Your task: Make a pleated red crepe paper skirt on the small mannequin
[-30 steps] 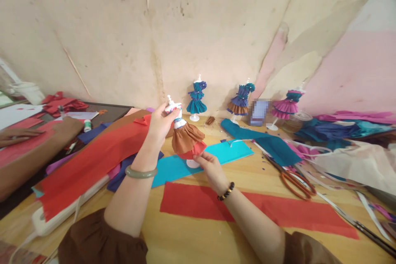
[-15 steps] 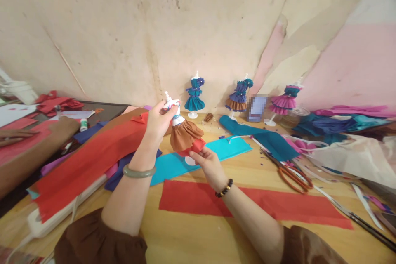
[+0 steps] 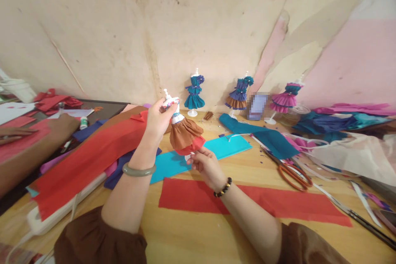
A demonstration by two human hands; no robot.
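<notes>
My left hand [image 3: 158, 120] is closed round the top of a small white mannequin [image 3: 172, 103] that wears a brown gathered skirt [image 3: 185, 131] over a red layer [image 3: 194, 145]. The mannequin is tilted and held above the wooden table [image 3: 198, 231]. My right hand [image 3: 205, 164] is just below it, fingers pinched on the red hem of the skirt. A turquoise cloth strip [image 3: 198, 153] lies under the mannequin and a long red cloth strip [image 3: 253, 203] lies nearer to me.
Three dressed mini mannequins [image 3: 194, 95] [image 3: 239, 97] [image 3: 286, 100] stand by the wall. Orange-handled scissors [image 3: 292, 173] lie to the right among ribbons and cloth scraps. Red and brown cloth [image 3: 89, 152] lies to the left. Another person's arm [image 3: 31, 148] rests at far left.
My right hand has shifted slightly left along the skirt's red hem and its fingers have curled more. The mannequin stays held in my left hand.
</notes>
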